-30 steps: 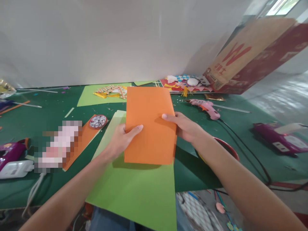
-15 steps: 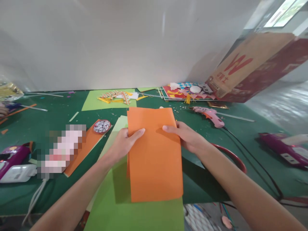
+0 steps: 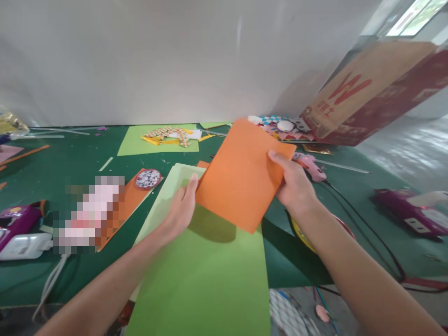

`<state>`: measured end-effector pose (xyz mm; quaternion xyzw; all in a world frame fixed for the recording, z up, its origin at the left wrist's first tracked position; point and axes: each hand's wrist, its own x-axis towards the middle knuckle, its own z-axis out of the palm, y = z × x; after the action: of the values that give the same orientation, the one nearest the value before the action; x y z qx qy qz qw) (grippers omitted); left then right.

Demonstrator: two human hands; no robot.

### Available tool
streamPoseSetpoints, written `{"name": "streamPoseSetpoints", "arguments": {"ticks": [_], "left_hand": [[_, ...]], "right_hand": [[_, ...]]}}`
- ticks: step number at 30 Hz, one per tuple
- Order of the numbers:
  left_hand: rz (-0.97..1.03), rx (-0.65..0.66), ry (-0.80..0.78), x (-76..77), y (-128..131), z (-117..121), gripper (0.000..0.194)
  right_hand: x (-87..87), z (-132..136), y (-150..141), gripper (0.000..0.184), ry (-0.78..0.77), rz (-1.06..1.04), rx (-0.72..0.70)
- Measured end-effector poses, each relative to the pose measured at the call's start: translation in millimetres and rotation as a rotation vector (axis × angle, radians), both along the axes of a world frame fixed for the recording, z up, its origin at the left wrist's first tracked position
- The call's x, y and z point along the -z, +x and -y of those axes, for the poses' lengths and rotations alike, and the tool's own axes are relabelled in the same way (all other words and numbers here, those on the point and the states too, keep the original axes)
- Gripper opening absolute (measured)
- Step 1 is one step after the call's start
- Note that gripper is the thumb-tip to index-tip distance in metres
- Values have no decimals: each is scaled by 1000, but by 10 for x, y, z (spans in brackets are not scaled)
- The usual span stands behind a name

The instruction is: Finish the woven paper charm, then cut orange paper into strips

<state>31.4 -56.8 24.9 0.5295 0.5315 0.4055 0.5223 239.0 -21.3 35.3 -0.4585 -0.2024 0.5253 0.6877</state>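
Some orange paper (image 3: 241,172), edge in right grip (image 3: 298,189), left grip (image 3: 180,205) perhaps touching

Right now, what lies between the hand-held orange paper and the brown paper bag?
In the head view, a colourful pile of craft pieces, partly hidden by the orange paper, lies between it and the paper bag.

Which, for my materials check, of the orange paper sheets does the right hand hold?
The raised orange paper rectangle, broadest in view; another lies beneath the round red-rimmed container.
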Motion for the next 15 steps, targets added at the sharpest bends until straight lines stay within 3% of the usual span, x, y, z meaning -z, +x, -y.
{"name": "streamPoseSetpoints", "arguments": {"ticks": [2, 4, 7, 10, 13, 15], "left_hand": [[193, 48, -20, 30, -11, -41, 55], [216, 106, -12, 63, -21, -75, 64], [-112, 312, 144, 93, -15, -58, 62], [-335, 542, 305, 108, 28, 26, 39], [-591, 743, 430, 134, 63, 71, 54], [-771, 791, 514, 152, 54, 55, 64]], "right_hand": [[-22, -23, 50, 14, 9, -6, 32], [-25, -36, 91, 13, 6, -7, 41], [1, -46, 134, 9, 0, -3, 50], [14, -43, 146, 10, 26, -4, 70], [-17, -28, 118, 9, 18, -10, 56], [-53, -15, 89, 12, -31, -13, 22]]}}
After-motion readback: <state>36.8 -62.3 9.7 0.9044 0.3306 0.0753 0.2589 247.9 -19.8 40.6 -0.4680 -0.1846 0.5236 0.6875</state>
